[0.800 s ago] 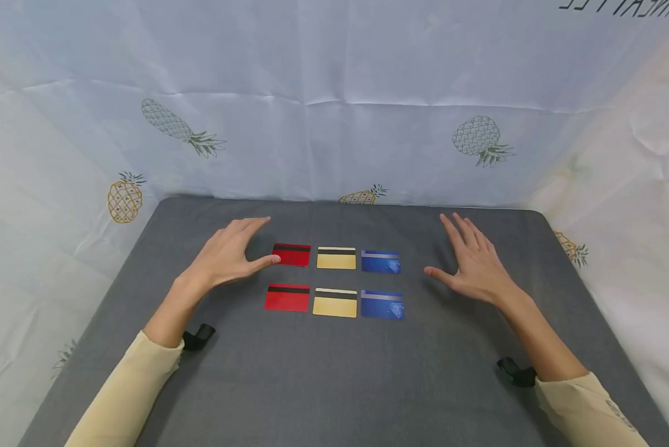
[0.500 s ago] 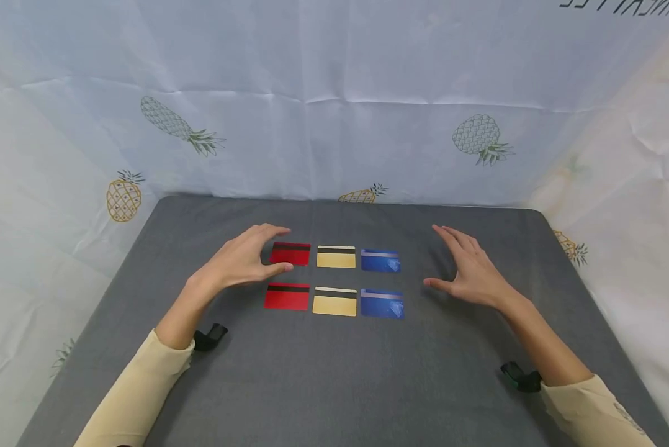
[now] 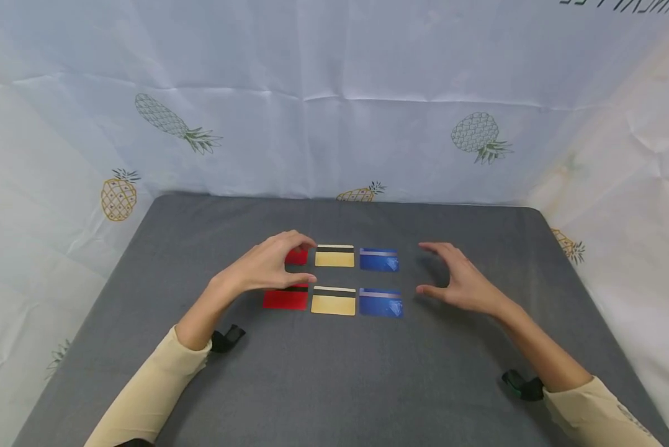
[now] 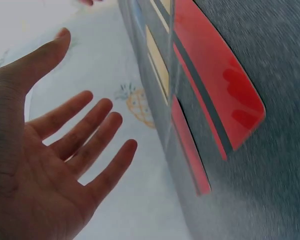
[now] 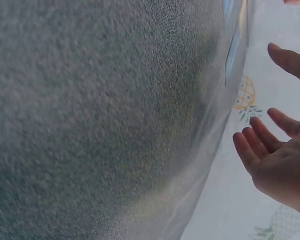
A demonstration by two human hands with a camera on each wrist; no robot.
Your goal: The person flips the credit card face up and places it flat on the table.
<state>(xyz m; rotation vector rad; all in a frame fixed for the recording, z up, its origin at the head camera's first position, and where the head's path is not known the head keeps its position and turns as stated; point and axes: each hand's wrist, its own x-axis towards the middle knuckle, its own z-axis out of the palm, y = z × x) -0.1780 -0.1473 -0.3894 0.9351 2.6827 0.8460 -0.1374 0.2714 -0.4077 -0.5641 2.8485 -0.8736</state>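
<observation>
Two rows of bank cards lie flat, each running red, gold, blue from left to right. My left hand (image 3: 256, 266) hovers over the back red card (image 3: 297, 257), hiding part of it, with thumb and fingers spread apart and nothing between them. Its thumb reaches above the top edge of the front red card (image 3: 285, 300). Beside them are the back gold card (image 3: 334, 257) and front gold card (image 3: 333, 303). My right hand (image 3: 468, 282) hovers to the right of the back blue card (image 3: 379, 261) and front blue card (image 3: 380, 305), holding nothing, thumb apart from the fingers.
The cards lie on a dark grey cloth-covered table (image 3: 334, 379). A pale curtain (image 3: 334, 149) printed with pineapples stands behind the table's back edge and along both sides. Black straps (image 3: 228, 338) show at the wrists.
My left hand has moved right, from beside the back red card to over it. The right hand has come slightly nearer and its fingers have bent lower. The cards lie where they were.
</observation>
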